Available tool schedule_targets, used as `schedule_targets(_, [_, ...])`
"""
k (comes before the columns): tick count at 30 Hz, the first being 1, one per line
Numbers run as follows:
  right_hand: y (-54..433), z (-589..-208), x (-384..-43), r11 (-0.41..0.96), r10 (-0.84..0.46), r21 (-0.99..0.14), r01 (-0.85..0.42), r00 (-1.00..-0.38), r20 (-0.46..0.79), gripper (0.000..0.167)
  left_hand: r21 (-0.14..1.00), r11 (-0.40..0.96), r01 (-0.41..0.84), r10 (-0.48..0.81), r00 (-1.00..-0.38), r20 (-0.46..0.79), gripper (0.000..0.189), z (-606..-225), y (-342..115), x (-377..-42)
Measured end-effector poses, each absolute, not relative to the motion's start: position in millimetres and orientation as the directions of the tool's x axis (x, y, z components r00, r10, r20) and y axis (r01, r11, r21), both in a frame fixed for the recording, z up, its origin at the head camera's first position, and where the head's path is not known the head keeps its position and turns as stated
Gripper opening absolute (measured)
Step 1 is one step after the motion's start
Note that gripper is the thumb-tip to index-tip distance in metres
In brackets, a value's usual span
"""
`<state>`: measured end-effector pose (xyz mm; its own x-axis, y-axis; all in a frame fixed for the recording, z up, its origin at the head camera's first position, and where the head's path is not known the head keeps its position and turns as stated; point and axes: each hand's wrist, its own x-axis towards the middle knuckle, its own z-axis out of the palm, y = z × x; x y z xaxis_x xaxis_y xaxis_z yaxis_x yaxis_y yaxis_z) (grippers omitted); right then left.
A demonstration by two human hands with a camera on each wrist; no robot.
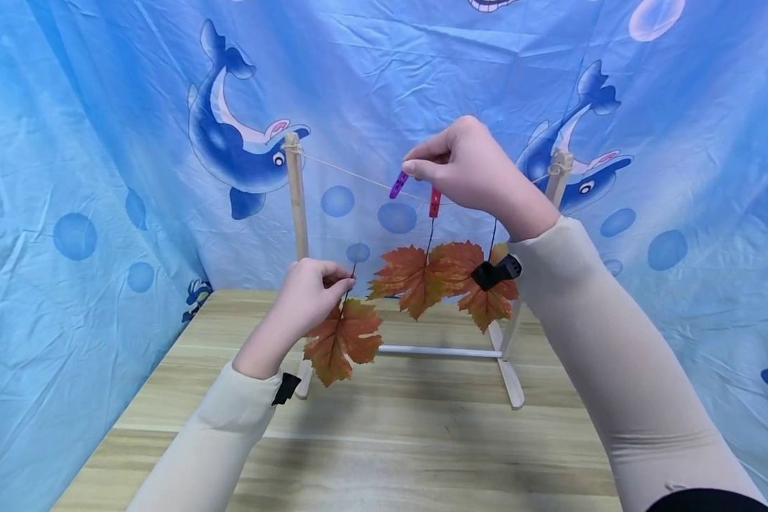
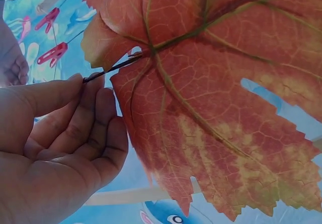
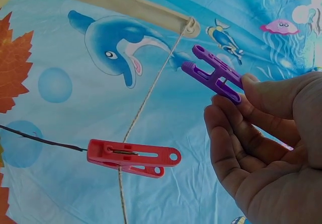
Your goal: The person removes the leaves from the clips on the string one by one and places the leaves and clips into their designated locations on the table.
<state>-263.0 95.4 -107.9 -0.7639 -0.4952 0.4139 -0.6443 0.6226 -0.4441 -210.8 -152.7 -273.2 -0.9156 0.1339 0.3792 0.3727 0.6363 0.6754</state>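
My left hand [image 1: 316, 295] pinches the thin dark stem [image 2: 108, 72] of an orange-red artificial maple leaf [image 1: 342, 341], which hangs below the fingers. Higher up, my right hand [image 1: 470, 167] holds a purple clothespin [image 3: 216, 78] between thumb and fingers, close to the string [image 3: 146, 105] but apart from it in the right wrist view. A red clothespin [image 1: 434, 203] clips the stem of a second leaf [image 1: 412, 281] to that string. Right of it hangs a third leaf [image 1: 486, 302]; my right hand hides its top in the head view. Two red clothespins [image 2: 53, 54] show in the left wrist view.
Two wooden posts, the left [image 1: 297, 199] and the right [image 1: 560, 178], carry the string and stand on feet joined by a white crossbar [image 1: 435, 351]. Under them is a wood-grain table [image 1: 390, 455]. A blue dolphin-print curtain [image 1: 358, 78] surrounds it.
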Motion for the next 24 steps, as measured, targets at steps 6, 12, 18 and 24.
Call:
schedule_targets(6, [103, -119, -258, 0.596, -0.489, -0.47, -0.651, -0.758, 0.431, 0.026, 0.658, 0.65, 0.38, 0.184, -0.919, 0.348, 0.01, -277, -151, -204])
schedule_targets(12, [114, -134, -252, 0.565, -0.48, -0.512, -0.647, -0.762, 0.434, 0.024, 0.627, 0.661, 0.413, 0.249, -0.908, 0.337, 0.009, -282, -147, -198])
schedule_targets(18, [125, -150, -247, 0.537, -0.464, -0.555, -0.635, -0.772, 0.435, 0.02, 0.623, 0.654, 0.429, 0.302, -0.903, 0.304, 0.009, -288, -144, -193])
schedule_targets(24, [131, -163, -241, 0.544, -0.452, -0.55, -0.633, -0.774, 0.444, 0.018, 0.621, 0.652, 0.435, 0.335, -0.9, 0.279, 0.009, -295, -142, -190])
